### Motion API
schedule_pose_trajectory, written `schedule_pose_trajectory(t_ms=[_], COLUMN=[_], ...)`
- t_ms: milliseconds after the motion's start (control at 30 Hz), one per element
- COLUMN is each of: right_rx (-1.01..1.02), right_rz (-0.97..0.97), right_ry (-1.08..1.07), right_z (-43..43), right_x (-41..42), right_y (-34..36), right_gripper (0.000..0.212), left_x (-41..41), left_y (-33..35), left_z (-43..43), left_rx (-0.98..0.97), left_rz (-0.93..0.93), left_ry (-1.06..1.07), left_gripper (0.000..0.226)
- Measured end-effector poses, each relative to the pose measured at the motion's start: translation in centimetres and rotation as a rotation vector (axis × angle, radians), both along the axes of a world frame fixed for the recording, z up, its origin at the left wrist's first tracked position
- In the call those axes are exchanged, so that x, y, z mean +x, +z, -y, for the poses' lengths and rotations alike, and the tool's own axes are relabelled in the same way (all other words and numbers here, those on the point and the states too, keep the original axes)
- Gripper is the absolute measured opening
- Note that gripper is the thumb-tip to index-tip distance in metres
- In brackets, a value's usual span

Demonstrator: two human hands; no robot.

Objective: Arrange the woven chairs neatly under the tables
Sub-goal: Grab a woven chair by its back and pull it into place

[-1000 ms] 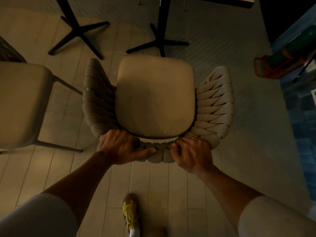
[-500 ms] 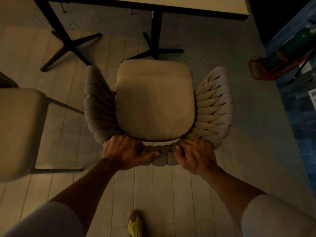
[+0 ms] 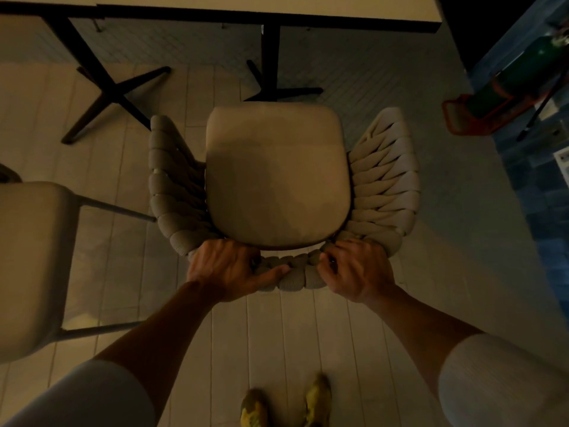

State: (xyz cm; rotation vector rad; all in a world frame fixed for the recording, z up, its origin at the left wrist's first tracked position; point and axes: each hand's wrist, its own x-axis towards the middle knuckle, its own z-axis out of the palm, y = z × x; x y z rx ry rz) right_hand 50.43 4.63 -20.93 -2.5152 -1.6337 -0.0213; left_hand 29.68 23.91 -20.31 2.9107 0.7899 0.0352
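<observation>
- Pale plank floor (image 3: 338, 349) in dim, warm light; a blue tiled strip (image 3: 529, 192) runs along its right edge.
- Pale-topped table with a dark rim (image 3: 308, 4) spans the top of the view, on black pedestal columns with cross-shaped feet (image 3: 114, 90).
- Beige woven-rope armchair with a padded tan seat cushion (image 3: 277, 180) stands on the floor facing the table. Its seat front is near the foot of the right-hand pedestal (image 3: 271, 57), and the whole seat shows short of the table's near edge.
- Left hand (image 3: 228, 269) grips the woven back rail (image 3: 295, 274): fingers clenched over the top, thumb laid along the outer side.
- Right hand (image 3: 360, 272) grips the same rail just beside it, fingers curled round the rope.
- Second tan-cushioned chair with thin metal legs (image 3: 27, 266) stands at the floor's left edge, apart from the held chair.
- Yellow shoes (image 3: 318, 396) show at the bottom edge.
- Green cylinder (image 3: 517, 75) rests in an orange-red stand (image 3: 462, 118) at the upper right.
</observation>
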Motion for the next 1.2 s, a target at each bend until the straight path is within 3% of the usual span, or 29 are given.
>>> schedule_pose_trajectory(t_ms=[733,1200], right_rx=[0.028,0.013], right_rz=[-0.028,0.000], right_ry=[0.009,0.037], right_z=[-5.1,-8.3], right_x=[5.2,8.7], right_y=[-0.3,-0.2], right_gripper=[0.036,0.038], left_x=[4.9,8.3], left_y=[-0.4,-0.7], left_z=[-5.1,-7.9], left_rx=[-0.008,-0.012], left_rz=[-0.126,-0.005], left_ry=[-0.022,0.074], left_gripper=[0.087,0.077])
